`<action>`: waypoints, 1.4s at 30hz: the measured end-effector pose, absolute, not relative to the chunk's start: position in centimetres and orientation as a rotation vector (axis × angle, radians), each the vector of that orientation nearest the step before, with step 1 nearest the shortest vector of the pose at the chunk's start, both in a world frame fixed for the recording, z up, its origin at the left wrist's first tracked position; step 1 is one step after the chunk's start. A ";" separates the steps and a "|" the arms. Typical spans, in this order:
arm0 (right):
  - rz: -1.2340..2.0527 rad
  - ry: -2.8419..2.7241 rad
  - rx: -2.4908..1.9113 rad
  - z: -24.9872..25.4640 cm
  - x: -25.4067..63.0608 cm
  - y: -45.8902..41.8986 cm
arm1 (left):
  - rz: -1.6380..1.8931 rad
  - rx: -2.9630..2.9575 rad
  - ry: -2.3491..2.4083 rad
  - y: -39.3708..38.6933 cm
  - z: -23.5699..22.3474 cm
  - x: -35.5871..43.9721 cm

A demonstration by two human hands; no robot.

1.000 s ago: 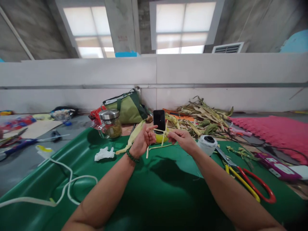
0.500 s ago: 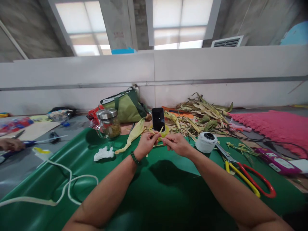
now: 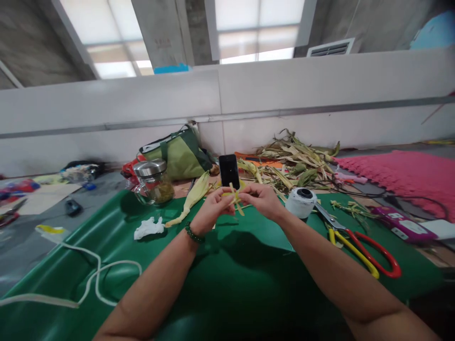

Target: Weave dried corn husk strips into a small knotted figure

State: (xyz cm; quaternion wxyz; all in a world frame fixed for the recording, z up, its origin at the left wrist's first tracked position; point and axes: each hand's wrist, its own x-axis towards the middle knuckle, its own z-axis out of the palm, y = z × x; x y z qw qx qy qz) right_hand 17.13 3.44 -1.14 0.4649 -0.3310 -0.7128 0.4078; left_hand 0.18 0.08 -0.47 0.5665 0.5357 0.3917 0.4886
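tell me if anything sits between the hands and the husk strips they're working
Nothing visible does. The left hand and right hand both already pinch the husk strips directly, raised above the green mat.

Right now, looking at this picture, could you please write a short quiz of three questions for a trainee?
1. True or false: both hands pinch the yellow strips.
2. What stands upright just behind the hands? A) a phone B) a bottle C) a lamp
3. Which tool lies right of the white tape roll?

Key:
1. True; left hand and right hand meet on them.
2. A, the phone.
3. The scissors.
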 end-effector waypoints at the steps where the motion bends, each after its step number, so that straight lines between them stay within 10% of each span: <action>1: 1.061 -1.636 -0.819 -1.2 17.1 3.6 | 1.203 1.186 0.880 0.1 -0.4 0.1; 9: 1.066 -1.463 -0.766 -2.6 15.2 2.9 | 1.378 1.551 1.036 0.7 -1.9 0.9; 24: -0.008 -2.067 -0.836 -1.7 16.6 2.1 | 1.085 1.774 1.175 1.0 -2.5 0.3; 42: 0.184 -2.022 -0.930 -1.5 17.0 1.8 | 1.388 2.059 1.506 1.0 -2.4 -0.4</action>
